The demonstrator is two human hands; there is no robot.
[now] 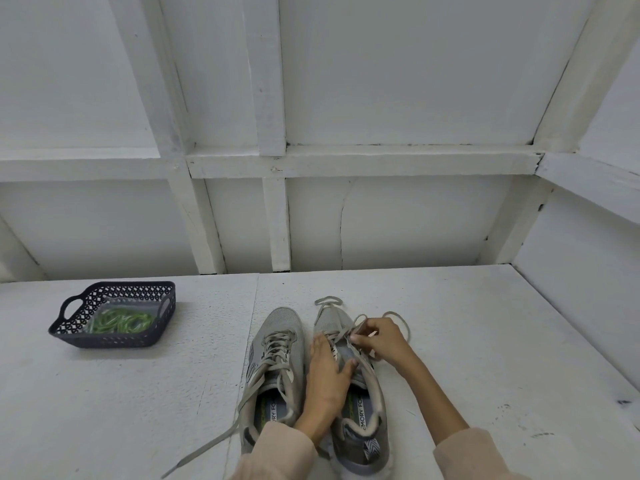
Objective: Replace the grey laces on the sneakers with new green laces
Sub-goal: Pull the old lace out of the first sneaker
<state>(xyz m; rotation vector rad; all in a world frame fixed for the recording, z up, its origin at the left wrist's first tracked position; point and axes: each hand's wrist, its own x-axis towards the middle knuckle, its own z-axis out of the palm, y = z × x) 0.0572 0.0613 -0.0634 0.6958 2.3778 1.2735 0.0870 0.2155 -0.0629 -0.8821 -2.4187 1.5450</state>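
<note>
Pinching the grey lace (357,326) over the right sneaker (329,318), at its eyelets, goes the right hand (379,341); left hand (327,372) lies flat, fingers straight, on its tongue. Green laces (119,322) sit in the basket (114,339), well left; table (485,341) runs wide to the right.

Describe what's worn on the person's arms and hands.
The left hand and right hand wear no gloves; no rings or watch show. The left sleeve and right sleeve are loose, pale pinkish-beige fabric, leaving the forearms uncovered.
</note>
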